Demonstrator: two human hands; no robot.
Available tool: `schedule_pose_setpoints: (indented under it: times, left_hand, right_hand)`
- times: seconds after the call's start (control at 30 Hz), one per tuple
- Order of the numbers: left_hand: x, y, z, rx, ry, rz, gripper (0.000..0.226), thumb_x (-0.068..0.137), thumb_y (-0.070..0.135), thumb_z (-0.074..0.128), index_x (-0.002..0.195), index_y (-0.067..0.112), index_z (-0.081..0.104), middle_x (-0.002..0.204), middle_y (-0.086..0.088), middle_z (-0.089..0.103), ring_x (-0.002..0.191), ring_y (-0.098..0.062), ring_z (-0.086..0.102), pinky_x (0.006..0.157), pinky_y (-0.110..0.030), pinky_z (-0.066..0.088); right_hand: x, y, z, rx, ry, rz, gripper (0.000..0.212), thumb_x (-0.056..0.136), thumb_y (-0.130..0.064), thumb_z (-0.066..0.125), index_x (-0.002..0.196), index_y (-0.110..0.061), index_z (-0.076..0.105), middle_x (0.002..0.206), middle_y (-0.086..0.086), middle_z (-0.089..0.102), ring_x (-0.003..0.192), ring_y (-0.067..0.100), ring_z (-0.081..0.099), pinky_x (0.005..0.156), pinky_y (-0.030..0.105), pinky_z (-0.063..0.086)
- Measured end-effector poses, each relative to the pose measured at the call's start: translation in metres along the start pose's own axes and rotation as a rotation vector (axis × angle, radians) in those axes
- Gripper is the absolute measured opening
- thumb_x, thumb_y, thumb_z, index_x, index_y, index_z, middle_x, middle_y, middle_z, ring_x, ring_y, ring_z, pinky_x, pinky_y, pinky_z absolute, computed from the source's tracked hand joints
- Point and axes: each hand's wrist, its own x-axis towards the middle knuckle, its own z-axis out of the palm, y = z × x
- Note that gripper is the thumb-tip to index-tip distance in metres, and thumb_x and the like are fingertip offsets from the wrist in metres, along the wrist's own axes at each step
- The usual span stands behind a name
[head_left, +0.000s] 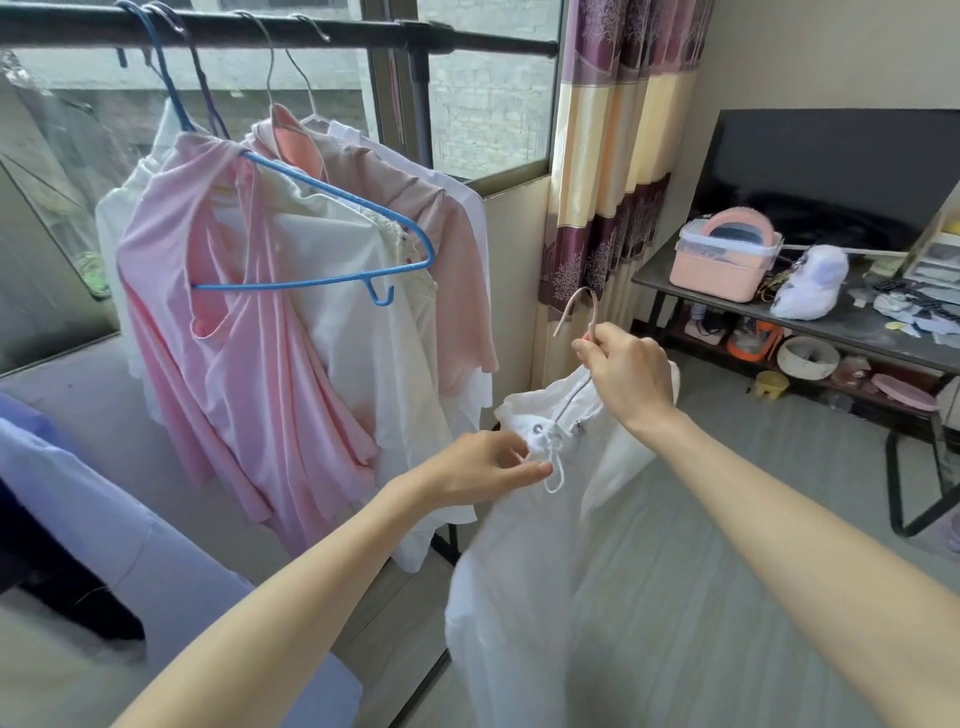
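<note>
Hanging below-right of the clothes rail (467, 44), the white garment (545, 597) rides a pink hanger (575, 307) gripped by the right hand (623, 376); left hand (485, 462) pinches its drawstring (555, 475).

Hanger (593, 312): only its hook shows above the right hand (623, 376); the rest is hidden inside the white garment (545, 597).
White garment: blurred below the left hand (483, 462), cut off by the bottom edge.
Surface (857, 327): clutter right of the right hand too small to tell.

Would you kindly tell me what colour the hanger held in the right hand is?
Pale pink; the head view shows the hanger hook above the right hand.
</note>
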Motion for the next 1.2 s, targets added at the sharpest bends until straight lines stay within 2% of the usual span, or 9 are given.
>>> schedule_pose_setpoints:
  times: [0.23, 0.4, 0.5, 0.63, 0.77, 0.93, 1.0, 1.1, 1.2]
  left_hand:
    - [-0.004, -0.017, -0.018, 0.039, 0.542, -0.001, 0.029, 0.089, 0.011, 0.056, 0.062, 0.005, 0.046, 0.055, -0.002, 0.037, 0.060, -0.024, 0.030, 0.057, -0.031, 0.025]
    - [-0.006, -0.027, -0.032, 0.009, 0.755, 0.005, 0.009, 0.082, 0.007, 0.065, 0.077, 0.001, 0.070, 0.067, -0.009, 0.058, 0.062, -0.023, 0.047, 0.061, -0.028, 0.032]
    - [-0.009, -0.038, -0.043, -0.007, 0.813, -0.002, 0.006, 0.080, 0.006, 0.068, 0.077, 0.002, 0.071, 0.071, -0.012, 0.062, 0.065, -0.030, 0.054, 0.062, -0.029, 0.035]
    - [-0.013, -0.039, -0.060, 0.002, 0.869, 0.043, 0.004, 0.079, 0.004, 0.069, 0.081, 0.002, 0.072, 0.070, -0.003, 0.061, 0.063, -0.019, 0.053, 0.058, -0.009, 0.034]
    - [-0.016, -0.045, -0.071, 0.037, 0.907, 0.052, 0.006, 0.079, 0.003, 0.069, 0.083, 0.001, 0.072, 0.075, -0.009, 0.066, 0.065, -0.022, 0.057, 0.060, -0.013, 0.036]
    - [-0.021, -0.055, -0.077, 0.066, 0.979, -0.016, 0.010, 0.080, 0.001, 0.067, 0.089, 0.000, 0.072, 0.082, -0.012, 0.066, 0.070, -0.022, 0.055, 0.066, -0.020, 0.034]
    - [-0.023, -0.058, -0.077, 0.074, 0.990, -0.020, 0.011, 0.081, 0.001, 0.066, 0.089, 0.000, 0.072, 0.080, -0.011, 0.064, 0.070, -0.024, 0.055, 0.065, -0.019, 0.034]
    - [-0.025, -0.057, -0.076, 0.068, 0.971, 0.048, 0.011, 0.080, -0.002, 0.065, 0.089, -0.002, 0.072, 0.078, -0.006, 0.060, 0.068, -0.022, 0.054, 0.061, -0.007, 0.034]
    - [-0.022, -0.051, -0.073, 0.071, 0.928, 0.143, 0.010, 0.079, -0.003, 0.066, 0.087, -0.001, 0.072, 0.078, -0.006, 0.060, 0.066, -0.012, 0.053, 0.062, -0.007, 0.035]
  right_hand:
    - [0.007, -0.013, 0.004, 0.269, -0.013, -0.028, 0.022, 0.089, -0.024, 0.058, 0.077, -0.006, 0.064, 0.076, 0.009, 0.073, 0.077, 0.031, 0.067, 0.074, 0.042, 0.050]
    - [0.001, 0.000, 0.002, 0.433, 0.095, 0.023, 0.030, 0.100, -0.018, 0.034, 0.116, -0.009, 0.058, 0.114, 0.007, 0.065, 0.108, 0.022, 0.059, 0.096, 0.039, 0.043]
    - [-0.006, 0.028, 0.011, 0.176, -0.017, 0.129, 0.033, 0.094, -0.009, 0.037, 0.124, -0.012, 0.052, 0.128, 0.005, 0.056, 0.122, 0.025, 0.047, 0.104, 0.042, 0.032]
    - [-0.008, 0.047, 0.021, -0.004, -0.149, 0.210, 0.032, 0.091, -0.013, 0.044, 0.122, -0.016, 0.051, 0.128, 0.004, 0.053, 0.125, 0.026, 0.040, 0.109, 0.047, 0.021]
    - [-0.006, 0.047, 0.019, 0.129, -0.023, 0.139, 0.015, 0.092, -0.011, 0.048, 0.095, -0.005, 0.062, 0.099, 0.009, 0.067, 0.096, 0.030, 0.058, 0.084, 0.033, 0.035]
    - [-0.004, 0.039, 0.007, 0.407, -0.115, 0.032, 0.019, 0.093, -0.003, 0.048, 0.095, -0.001, 0.068, 0.088, 0.005, 0.067, 0.084, 0.016, 0.057, 0.067, 0.003, 0.037]
    - [0.000, 0.039, 0.003, 0.392, -0.136, 0.021, 0.019, 0.094, -0.006, 0.047, 0.093, -0.002, 0.066, 0.084, 0.004, 0.065, 0.082, 0.019, 0.057, 0.069, 0.008, 0.039]
    - [0.011, 0.042, 0.000, 0.255, -0.062, 0.041, 0.021, 0.095, -0.013, 0.046, 0.095, -0.005, 0.065, 0.089, 0.012, 0.068, 0.089, 0.032, 0.059, 0.083, 0.035, 0.044]
    - [0.023, 0.045, -0.001, 0.100, -0.033, 0.149, 0.024, 0.095, -0.016, 0.044, 0.099, -0.013, 0.067, 0.104, 0.009, 0.068, 0.106, 0.031, 0.054, 0.095, 0.039, 0.032]
